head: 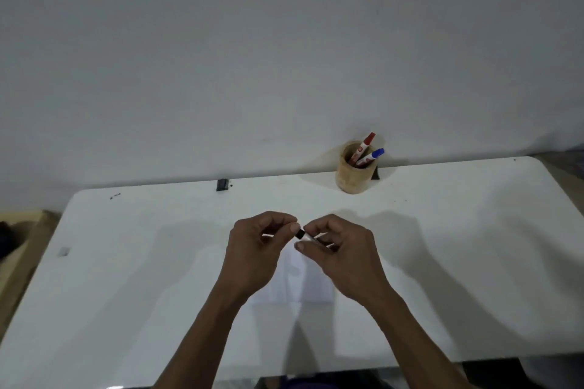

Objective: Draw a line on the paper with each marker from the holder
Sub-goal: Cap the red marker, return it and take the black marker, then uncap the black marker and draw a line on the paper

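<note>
A black marker [307, 236] with a white barrel is held above the white paper [300, 281] in the middle of the table. My right hand [343, 254] grips its barrel. My left hand [257, 249] pinches at the marker's black end; whether a cap is in those fingers I cannot tell. The wooden holder [355, 172] stands at the table's back edge, right of centre. A red-capped marker [365, 144] and a blue-capped marker [373, 156] lean in it.
The white table [126, 262] runs up to a grey wall. A small black object [222, 184] sits at the back edge, left of the holder. The table's front edge is near my forearms, and the floor shows at the left.
</note>
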{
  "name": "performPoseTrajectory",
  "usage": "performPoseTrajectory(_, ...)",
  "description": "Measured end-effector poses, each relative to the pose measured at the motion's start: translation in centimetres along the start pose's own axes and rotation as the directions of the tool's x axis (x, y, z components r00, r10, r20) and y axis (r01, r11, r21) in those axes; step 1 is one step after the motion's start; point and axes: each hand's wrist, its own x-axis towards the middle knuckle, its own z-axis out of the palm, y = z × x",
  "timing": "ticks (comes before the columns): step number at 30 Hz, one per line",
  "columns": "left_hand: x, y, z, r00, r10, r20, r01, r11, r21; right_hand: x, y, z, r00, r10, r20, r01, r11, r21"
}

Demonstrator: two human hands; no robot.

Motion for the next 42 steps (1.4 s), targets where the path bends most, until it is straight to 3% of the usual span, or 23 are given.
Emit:
performPoseTrajectory(6,-3.9,-3.3,-4.9,0.984,-0.130,-0.122,0.101,0.970,-0.223,-2.8,-0.4,2.2,0.994,0.026,0.105,-0.018,0.997,-0.070)
performPoseTrajectory(10,-6.3,-4.9,-7.3,0.987,-0.143,-0.067,0.127,0.972,-0.198,-4.8,-0.8,3.6,0.997,0.079,-0.003,-0.075,0.955,0.286)
performPoseTrajectory(13,-7.8,-5.9,-7.9,0.994,-0.107,-0.033,0.102,0.987,-0.121,-6.1,-1.3,6.0,0.961,0.266,-0.081,-0.166,0.781,0.602)
performPoseTrajectory(15,-8.4,-6.3,-8.1,0.995,-0.099,-0.017,0.097,0.990,-0.100,-6.9,-1.8,7.9,0.921,0.387,-0.051,-0.203,0.587,0.784)
performPoseTrajectory(16,-8.6,-6.4,-8.1,0.995,-0.096,-0.011,0.094,0.991,-0.099,-7.2,-1.9,8.8,0.913,0.407,-0.035,-0.213,0.547,0.810)
performPoseTrajectory(20,-9.0,-6.8,-8.3,0.996,-0.088,-0.009,0.087,0.993,-0.076,-8.0,-1.8,11.3,0.929,0.371,0.002,-0.270,0.673,0.688)
performPoseTrajectory(24,-8.4,-7.4,-9.0,0.984,-0.177,0.014,0.177,0.972,-0.153,-6.9,-1.5,11.9,0.952,0.305,0.018,-0.252,0.749,0.613)
performPoseTrajectory(33,-4.2,-8.3,-9.4,0.956,-0.293,-0.006,0.280,0.921,-0.269,-2.5,-0.8,11.8,0.957,0.290,0.004,-0.228,0.745,0.627)
performPoseTrajectory(35,-3.3,-8.9,-9.9,0.952,-0.304,-0.046,0.287,0.933,-0.218,-1.5,-0.7,11.1,0.955,0.297,-0.025,-0.215,0.746,0.631)
performPoseTrajectory(42,2.1,-11.1,-10.1,0.946,-0.158,-0.282,0.239,0.929,0.281,0.8,0.4,10.4,0.955,0.288,-0.074,-0.194,0.792,0.579)
